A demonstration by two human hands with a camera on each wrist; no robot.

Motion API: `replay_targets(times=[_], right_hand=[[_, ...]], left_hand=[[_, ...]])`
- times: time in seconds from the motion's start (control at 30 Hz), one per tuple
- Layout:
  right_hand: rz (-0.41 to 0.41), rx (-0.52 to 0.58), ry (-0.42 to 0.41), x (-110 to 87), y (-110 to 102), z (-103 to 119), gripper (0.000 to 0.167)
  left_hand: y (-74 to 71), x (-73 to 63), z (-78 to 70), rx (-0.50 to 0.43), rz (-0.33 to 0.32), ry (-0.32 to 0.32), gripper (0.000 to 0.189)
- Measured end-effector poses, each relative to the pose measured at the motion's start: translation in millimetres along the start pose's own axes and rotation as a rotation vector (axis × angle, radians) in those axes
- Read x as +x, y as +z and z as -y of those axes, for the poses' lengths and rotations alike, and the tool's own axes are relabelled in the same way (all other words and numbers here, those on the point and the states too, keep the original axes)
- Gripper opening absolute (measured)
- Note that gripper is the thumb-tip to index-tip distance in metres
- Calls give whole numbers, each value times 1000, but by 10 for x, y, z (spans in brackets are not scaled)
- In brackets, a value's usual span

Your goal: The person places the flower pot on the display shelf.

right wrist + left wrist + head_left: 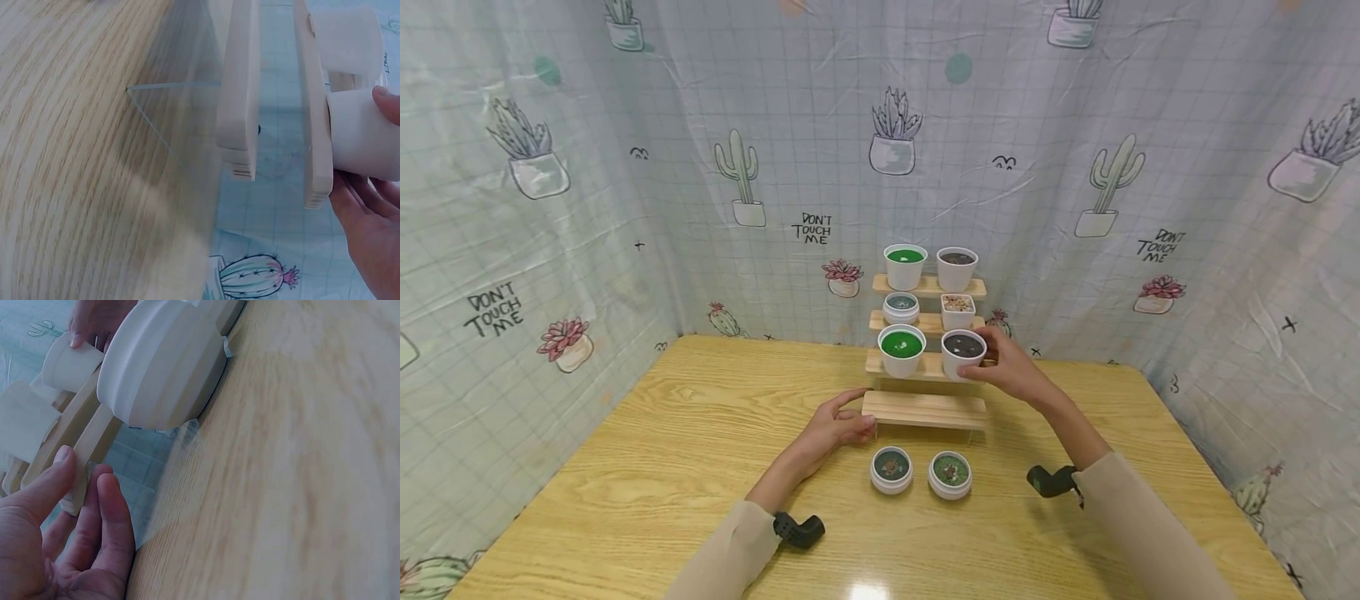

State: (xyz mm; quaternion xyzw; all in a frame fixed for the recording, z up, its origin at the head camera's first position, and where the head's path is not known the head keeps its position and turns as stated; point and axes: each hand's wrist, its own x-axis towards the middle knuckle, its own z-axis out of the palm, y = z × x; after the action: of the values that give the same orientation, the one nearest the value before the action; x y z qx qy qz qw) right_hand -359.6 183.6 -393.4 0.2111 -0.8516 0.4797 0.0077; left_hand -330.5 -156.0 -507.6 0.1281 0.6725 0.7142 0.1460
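Note:
A tiered wooden stand (pixel 923 408) with clear supports bears white pots on its upper steps. My right hand (pixel 1011 367) holds a white cup with a dark grey top (pixel 962 350), fingers and thumb around its side. In the right wrist view that cup (pixel 362 134) sits against a board. My left hand (pixel 831 429) pinches the left end of the lowest board (pixel 94 437) between thumb and fingers. Left of the dark cup stands a white cup with a green top (pixel 902 350). Two round white pots, one with a dark green top (pixel 891 469), one with a mottled green top (pixel 951 475), stand in front.
On the top step are a green-topped cup (pixel 906 267) and a brown-topped cup (pixel 957 268). The middle step bears a round pot (pixel 901 307) and a square pot (pixel 958 310). Behind the wooden table (pixel 700 450) hangs a cactus-print curtain (pixel 820 108).

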Motion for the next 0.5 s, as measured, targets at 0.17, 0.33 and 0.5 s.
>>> replay_targets(times=[0.17,0.33,0.5], right_hand=[[9,46,-38,-29,-19,-41,70],[27,74,-48,-30,-28,-54,69],[24,76,-38,-46,-36,-95,68]], left_hand=[[4,-1,-15,1,2,5,76],[-7,-1,-9,8,-4,7,75],[-5,1,7,9,6,8,76]])
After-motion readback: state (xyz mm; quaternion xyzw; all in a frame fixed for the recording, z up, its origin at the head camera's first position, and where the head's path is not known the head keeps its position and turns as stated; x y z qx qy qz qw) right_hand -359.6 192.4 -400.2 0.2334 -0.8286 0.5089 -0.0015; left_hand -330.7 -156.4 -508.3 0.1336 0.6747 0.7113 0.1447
